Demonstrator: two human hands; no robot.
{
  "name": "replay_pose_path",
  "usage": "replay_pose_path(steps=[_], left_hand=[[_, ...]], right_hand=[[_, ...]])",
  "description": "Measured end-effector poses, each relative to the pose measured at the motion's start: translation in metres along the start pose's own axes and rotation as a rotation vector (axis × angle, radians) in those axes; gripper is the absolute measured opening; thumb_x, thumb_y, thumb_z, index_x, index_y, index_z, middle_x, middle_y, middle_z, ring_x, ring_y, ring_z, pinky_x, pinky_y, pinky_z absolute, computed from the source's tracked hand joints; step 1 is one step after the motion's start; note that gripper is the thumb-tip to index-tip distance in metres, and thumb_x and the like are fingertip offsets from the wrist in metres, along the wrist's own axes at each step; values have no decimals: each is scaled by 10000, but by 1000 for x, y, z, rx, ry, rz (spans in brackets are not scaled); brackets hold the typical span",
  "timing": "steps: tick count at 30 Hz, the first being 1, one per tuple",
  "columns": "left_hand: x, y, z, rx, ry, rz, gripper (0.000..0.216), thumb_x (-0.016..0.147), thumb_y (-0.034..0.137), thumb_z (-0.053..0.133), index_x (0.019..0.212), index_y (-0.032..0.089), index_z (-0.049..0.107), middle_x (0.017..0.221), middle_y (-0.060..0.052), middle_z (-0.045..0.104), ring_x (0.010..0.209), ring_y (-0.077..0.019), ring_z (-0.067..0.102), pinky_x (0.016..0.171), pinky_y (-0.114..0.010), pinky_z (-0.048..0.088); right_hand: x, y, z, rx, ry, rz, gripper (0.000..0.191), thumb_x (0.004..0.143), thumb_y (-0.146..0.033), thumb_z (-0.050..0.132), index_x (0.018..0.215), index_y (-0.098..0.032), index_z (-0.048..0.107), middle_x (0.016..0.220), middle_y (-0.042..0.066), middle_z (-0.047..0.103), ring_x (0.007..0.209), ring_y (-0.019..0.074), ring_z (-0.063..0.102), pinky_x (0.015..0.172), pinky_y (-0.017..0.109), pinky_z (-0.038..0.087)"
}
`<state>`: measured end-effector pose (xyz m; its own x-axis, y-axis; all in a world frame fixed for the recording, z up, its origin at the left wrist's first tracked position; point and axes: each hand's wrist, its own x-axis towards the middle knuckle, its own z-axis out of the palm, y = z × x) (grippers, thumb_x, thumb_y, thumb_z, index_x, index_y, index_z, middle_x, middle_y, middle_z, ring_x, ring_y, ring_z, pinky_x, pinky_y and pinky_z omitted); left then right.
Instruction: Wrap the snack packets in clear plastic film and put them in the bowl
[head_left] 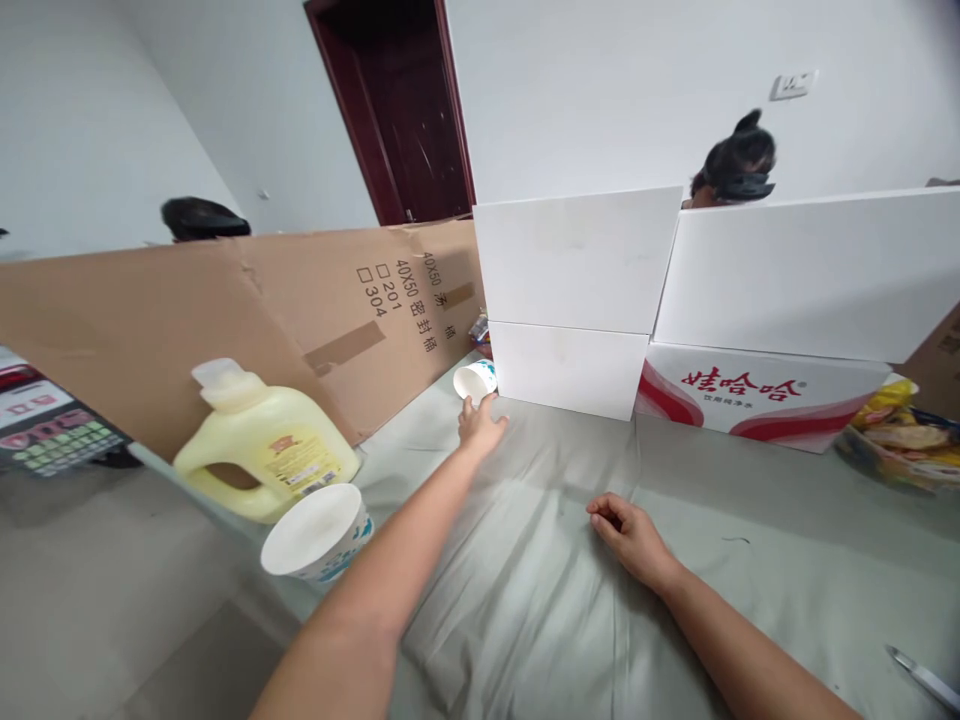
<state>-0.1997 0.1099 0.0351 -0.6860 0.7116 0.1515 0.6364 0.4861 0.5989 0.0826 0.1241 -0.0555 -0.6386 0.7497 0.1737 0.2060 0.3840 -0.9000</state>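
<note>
– Where's the far blue-printed paper cup point(475, 379)?
– Beside the lower white box point(568, 370), at the fingertips of the left hand point(482, 430), which is spread, not grasping it
– Right hand point(630, 538)?
– Loosely curled over the grey-green tablecloth point(540, 570); I can't tell its grip

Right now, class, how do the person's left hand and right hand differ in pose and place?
The left hand reaches far out, close by a paper cup; the right hand is nearer the viewer, away from that cup. The left hand's fingers are spread, while the right hand's are loosely curled. Both are bare and over the pale green cloth.
</note>
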Motion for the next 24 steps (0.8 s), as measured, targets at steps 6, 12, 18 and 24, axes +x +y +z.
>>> replay_pose_path(steps=[6, 12, 18, 24], left_hand=[[64, -21, 11, 142, -79, -10, 378, 899, 327, 615, 1256, 218, 552, 1387, -106, 484, 1239, -287, 502, 998, -487, 455], [57, -6, 4, 225, -68, 130, 354, 923, 310, 580, 1252, 180, 560, 1335, -119, 536, 1182, -262, 547, 985, -469, 466], [-20, 13, -28, 235, -174, 339, 255, 817, 316, 642, 1055, 273, 718, 1099, -23, 713, 1010, -233, 648, 897, -305, 490], [23, 30, -76, 331, -32, 306, 269, 904, 319, 476, 1013, 256, 714, 1066, -34, 724, 1013, -229, 644, 870, -306, 482]], right_hand=[[0, -2, -2, 52, -31, 35, 183, 818, -364, 515, 851, -202, 592, 724, 5, 602, 652, 152, 534, 632, 281, 426], [-1, -2, -5, 65, -50, 38, 215, 833, -389, 510, 871, -195, 594, 741, 9, 600, 676, 152, 538, 653, 279, 440], [-4, -3, -7, -8, 7, 56, 279, 828, -439, 511, 885, -188, 619, 785, 37, 629, 718, 179, 572, 677, 297, 466], [-8, -3, -8, -61, 12, 75, 319, 848, -477, 501, 888, -187, 628, 782, 45, 640, 708, 187, 576, 660, 295, 472]])
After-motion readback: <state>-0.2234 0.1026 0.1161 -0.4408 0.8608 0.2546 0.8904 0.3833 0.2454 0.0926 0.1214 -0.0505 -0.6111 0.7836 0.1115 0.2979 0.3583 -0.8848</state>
